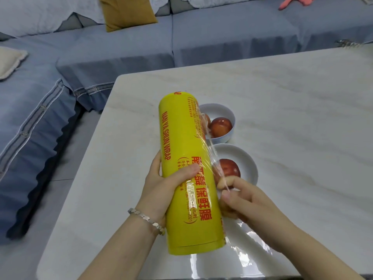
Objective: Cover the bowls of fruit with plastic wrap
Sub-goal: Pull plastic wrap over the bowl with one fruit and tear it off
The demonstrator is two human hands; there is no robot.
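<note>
The left hand (159, 184) gripped the yellow wrap roll (187, 154) over the table (292, 118). The right hand (248, 203) pinched its loose film (215, 160) (clear, crinkled) above the near bowl (249, 160), with the far bowl (226, 111) just beyond.

One head-worn wide-angle view looked forward and down, close above the left hand (160, 185) and right hand (248, 201), across the tabletop (292, 110) toward a sofa (222, 41)

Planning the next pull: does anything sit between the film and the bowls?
Nothing visible does. The right hand pinches clear film off the yellow wrap roll; both white bowls of red fruit lie open nearby.
</note>
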